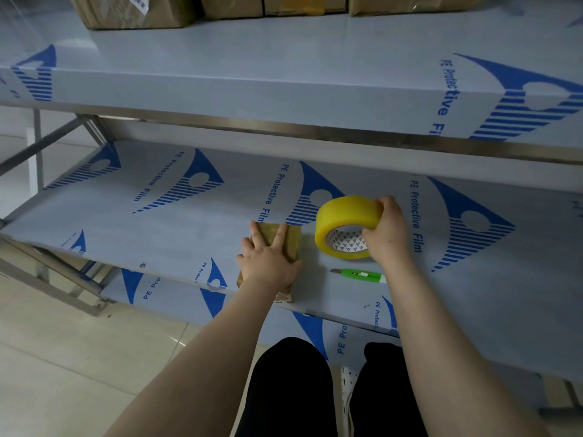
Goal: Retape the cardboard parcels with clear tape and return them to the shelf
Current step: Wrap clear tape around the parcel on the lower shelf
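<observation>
A small cardboard parcel point(291, 240) lies near the front edge of the middle shelf point(157, 228). My left hand point(268, 263) rests flat on top of it, fingers spread, pressing it down. Just to the right, my right hand point(386, 231) grips a yellowish roll of clear tape point(339, 217), held on edge with its lower rim at the shelf surface. The roll stands apart from the parcel by a narrow gap.
A green utility knife point(362, 275) lies on the shelf in front of the tape roll. Several larger cardboard boxes point(132, 11) stand at the back of the upper shelf point(284, 67). A lower shelf point(176, 298), tiled floor point(79, 357) and my legs point(290, 389) are below.
</observation>
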